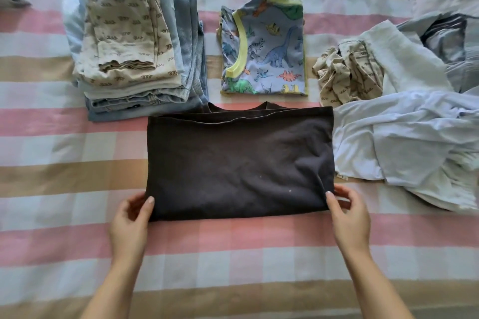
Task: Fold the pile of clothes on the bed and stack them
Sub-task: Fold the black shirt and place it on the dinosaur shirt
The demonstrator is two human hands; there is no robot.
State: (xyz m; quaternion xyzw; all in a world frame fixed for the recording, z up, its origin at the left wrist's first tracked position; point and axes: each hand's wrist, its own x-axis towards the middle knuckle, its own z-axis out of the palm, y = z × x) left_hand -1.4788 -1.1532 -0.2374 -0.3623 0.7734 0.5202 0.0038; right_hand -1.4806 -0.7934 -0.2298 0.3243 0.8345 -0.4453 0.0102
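Head view, fingers: the left hand (132,217) pinches the near left corner of the dark shirt (239,160), thumb on top; the right hand (347,211) pinches the near right corner the same way.
Shirt in hand: it lies flat at the centre of the bed (233,248), already folded into a wide rectangle, collar edge at 12 o'clock; by the look of it one more fold is still to make.
Done: a tall folded stack (134,49) at 10 o'clock, and a folded dinosaur-print top (264,49) alone at 12 o'clock.
Left: an unfolded heap (404,101) at 2 to 3 o'clock of pale blue and beige printed pieces; roughly half the work seems to remain.
In the way: the heap's edge touches the shirt's right side; bed nearer the person is bare.
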